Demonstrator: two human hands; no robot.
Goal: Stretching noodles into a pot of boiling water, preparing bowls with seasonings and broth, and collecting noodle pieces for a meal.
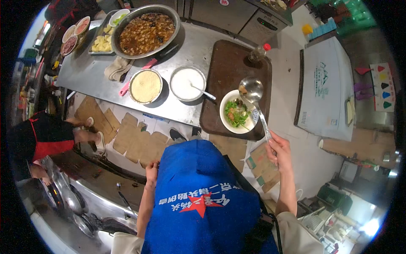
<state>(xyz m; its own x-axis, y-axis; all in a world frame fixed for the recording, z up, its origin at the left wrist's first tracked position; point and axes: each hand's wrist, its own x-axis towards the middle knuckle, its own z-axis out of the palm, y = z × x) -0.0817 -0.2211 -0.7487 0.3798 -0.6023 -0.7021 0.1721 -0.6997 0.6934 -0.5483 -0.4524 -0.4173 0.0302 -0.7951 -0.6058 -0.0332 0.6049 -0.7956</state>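
Note:
My right hand (279,149) grips the handle of a large metal ladle (252,90). Its bowl hangs over the far right rim of a white bowl (223,116), with a small brown piece of food at its left side. Chopped green herbs (236,112) and some brown and orange bits lie in the white bowl, which sits on a brown tray (222,70). Down at my left side, by the blue apron (196,168), my left hand (153,171) is loosely curled; whether anything is in it cannot be made out.
Left of the tray are a metal bowl of white granules (187,82) with a spoon, a bowl of tan powder (146,86), a pink-handled tool (124,89), a cloth (117,69) and a large basin of brown sauce (146,33). A red-capped bottle (258,54) stands on the tray. Another person (54,136) is at left.

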